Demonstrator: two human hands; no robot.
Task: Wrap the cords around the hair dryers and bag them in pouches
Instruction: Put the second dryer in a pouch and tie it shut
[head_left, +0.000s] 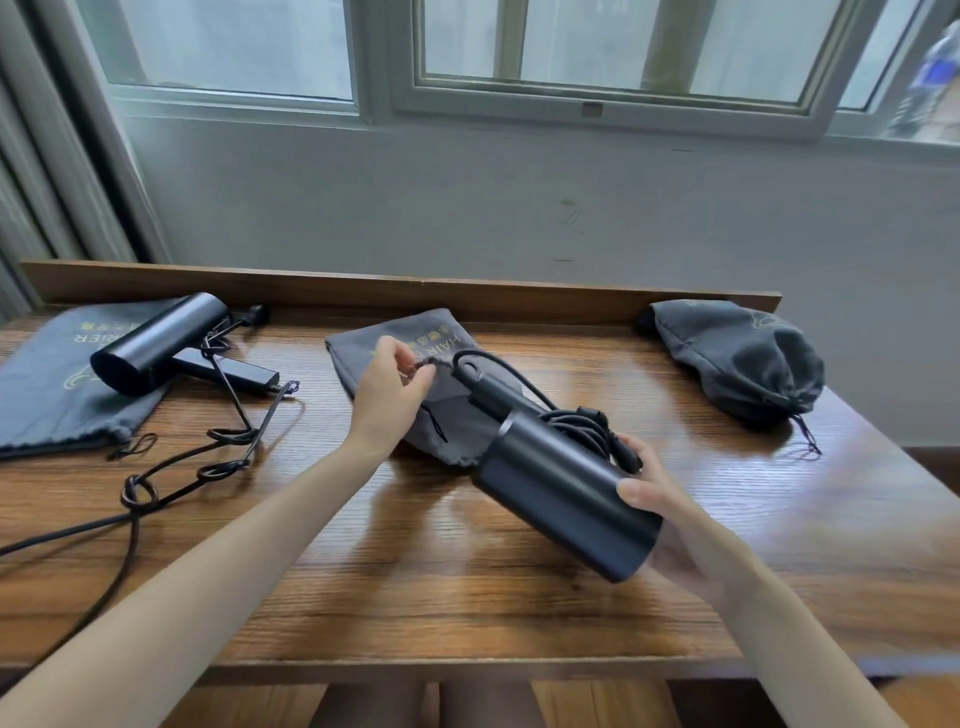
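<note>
Matte black on the held hair dryer (561, 488), and black again on the left hair dryer (156, 345) and its loose cord (228, 436). Charcoal grey on the middle pouch (374, 343), with yellow-gold lettering; same on the left pouch (47, 384). Dark grey too for the right pouch (743, 358). The table (415, 571) shows warm brown, streaky wood grain.

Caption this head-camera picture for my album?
Right hand holds a cord-wrapped hair dryer over a grey pouch while the left hand pinches cord near its handle.

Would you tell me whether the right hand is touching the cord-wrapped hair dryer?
Touching: the head view shows the right hand gripping the cord-wrapped hair dryer.
</note>
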